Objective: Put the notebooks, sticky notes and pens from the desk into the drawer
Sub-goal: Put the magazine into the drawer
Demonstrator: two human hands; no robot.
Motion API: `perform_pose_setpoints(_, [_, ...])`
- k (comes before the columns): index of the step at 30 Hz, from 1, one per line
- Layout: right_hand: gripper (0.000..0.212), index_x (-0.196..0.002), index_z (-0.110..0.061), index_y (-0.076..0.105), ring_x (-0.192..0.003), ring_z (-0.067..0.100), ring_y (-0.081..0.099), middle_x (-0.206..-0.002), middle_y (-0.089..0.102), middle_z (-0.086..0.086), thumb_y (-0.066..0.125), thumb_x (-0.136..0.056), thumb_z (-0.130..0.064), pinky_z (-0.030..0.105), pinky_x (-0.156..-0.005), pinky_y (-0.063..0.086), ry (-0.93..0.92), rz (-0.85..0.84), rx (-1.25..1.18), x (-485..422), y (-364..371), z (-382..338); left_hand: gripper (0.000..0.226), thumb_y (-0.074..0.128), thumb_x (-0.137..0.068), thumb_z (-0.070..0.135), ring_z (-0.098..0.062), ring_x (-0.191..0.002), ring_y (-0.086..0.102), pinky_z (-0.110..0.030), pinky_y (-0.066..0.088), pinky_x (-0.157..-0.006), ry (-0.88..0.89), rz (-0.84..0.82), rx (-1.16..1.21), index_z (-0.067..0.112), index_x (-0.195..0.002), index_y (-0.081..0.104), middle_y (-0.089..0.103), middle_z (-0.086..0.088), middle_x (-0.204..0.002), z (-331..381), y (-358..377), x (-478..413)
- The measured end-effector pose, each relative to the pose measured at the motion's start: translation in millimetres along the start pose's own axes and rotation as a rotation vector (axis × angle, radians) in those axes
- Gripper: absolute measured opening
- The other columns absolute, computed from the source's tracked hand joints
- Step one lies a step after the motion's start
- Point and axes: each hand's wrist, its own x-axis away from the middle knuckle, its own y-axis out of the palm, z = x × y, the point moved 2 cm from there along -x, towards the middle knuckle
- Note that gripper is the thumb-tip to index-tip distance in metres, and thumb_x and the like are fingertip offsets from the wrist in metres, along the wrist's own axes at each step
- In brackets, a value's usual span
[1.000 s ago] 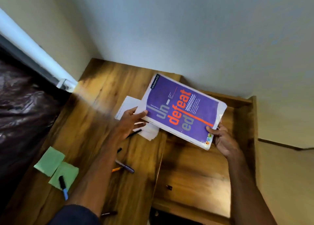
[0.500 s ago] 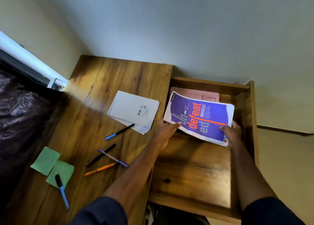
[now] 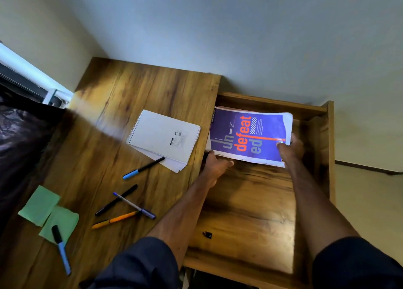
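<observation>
Wooden desk [image 3: 130, 88] beside its open drawer [image 3: 323, 140]; inside, at the back, the purple notebook [image 3: 246, 136], my left hand [image 3: 216, 165] and right hand [image 3: 291, 149] gripping its near edge; spiral notebook [image 3: 163, 136], pens [image 3: 142, 168] and sticky notes [image 3: 39, 205] lie on the desk.

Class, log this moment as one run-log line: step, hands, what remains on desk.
step: purple notebook in open drawer | left hand: at near-left corner | right hand: pinches right edge | desk: spiral notepad, five pens, green sticky notes
</observation>
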Motion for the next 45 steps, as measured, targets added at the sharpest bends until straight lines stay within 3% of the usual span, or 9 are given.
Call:
perform_pose_setpoints(8, [0.048,-0.125,-0.012,0.061,-0.084,0.016,0.064,-0.122,0.07,0.009,0.08,-0.084,-0.026,0.014,-0.058,0.043,-0.079,-0.023,0.295,-19,0,0,0.066,0.077,-0.081,0.005,-0.018,-0.12,0.058,-0.031,0.053,-0.092,0.051,0.007,-0.211,0.021,-0.138,0.048,0.063,0.001,-0.125,-1,8,-8])
perform_pose_setpoints(13, [0.063,-0.135,-0.007,0.056,-0.105,0.03,0.067,-0.128,0.066,0.016,0.084,-0.079,-0.013,0.027,-0.078,0.048,-0.083,-0.017,0.311,-9,7,8,0.073,0.075,-0.083,0.007,-0.024,-0.126,0.054,-0.042,0.052,-0.102,0.063,0.034,-0.344,0.023,-0.144,0.039,0.059,-0.004,-0.13,0,10,-4])
perform_pose_setpoints(23, [0.061,-0.134,-0.013,0.055,-0.109,0.029,0.067,-0.128,0.065,0.012,0.083,-0.08,-0.024,0.038,-0.082,0.057,-0.101,0.032,0.329,-7,15,13,0.096,0.074,-0.085,0.013,-0.029,-0.135,0.047,-0.039,0.046,-0.106,0.071,0.018,-0.54,0.018,-0.157,0.012,0.051,-0.008,-0.141,3,12,-5])
perform_pose_setpoints(28, [0.057,-0.13,-0.01,0.057,-0.105,0.028,0.07,-0.126,0.067,0.011,0.083,-0.081,-0.025,0.037,-0.08,0.058,-0.079,0.05,0.286,-2,12,20,0.086,0.077,-0.085,0.017,-0.027,-0.134,0.048,-0.038,0.046,-0.103,0.104,0.011,-0.526,0.018,-0.153,0.023,0.052,-0.006,-0.14,2,10,-5])
perform_pose_setpoints(31, [0.049,-0.123,-0.005,0.062,-0.1,0.029,0.072,-0.12,0.071,0.013,0.082,-0.083,-0.025,0.029,-0.076,0.053,-0.059,0.099,0.296,10,9,29,0.087,0.082,-0.081,0.021,-0.025,-0.135,0.047,-0.032,0.043,-0.1,0.125,0.021,-0.516,0.018,-0.15,0.03,0.051,-0.006,-0.142,-1,8,-2])
perform_pose_setpoints(34, [0.039,-0.116,-0.002,0.067,-0.097,0.029,0.072,-0.114,0.073,0.015,0.078,-0.085,-0.023,0.023,-0.073,0.044,-0.06,0.162,0.301,25,8,38,0.091,0.083,-0.079,0.026,-0.027,-0.138,0.044,-0.036,0.042,-0.106,0.147,0.017,-0.567,0.017,-0.152,0.028,0.048,-0.007,-0.147,-3,4,-1])
perform_pose_setpoints(45, [0.031,-0.115,-0.003,0.069,-0.098,0.028,0.072,-0.114,0.074,0.014,0.075,-0.087,-0.016,0.024,-0.077,0.046,0.0,0.25,0.265,46,12,46,0.09,0.08,-0.083,0.019,-0.026,-0.14,0.043,-0.035,0.04,-0.11,0.181,-0.029,-0.557,0.014,-0.153,0.026,0.047,-0.007,-0.148,4,1,8])
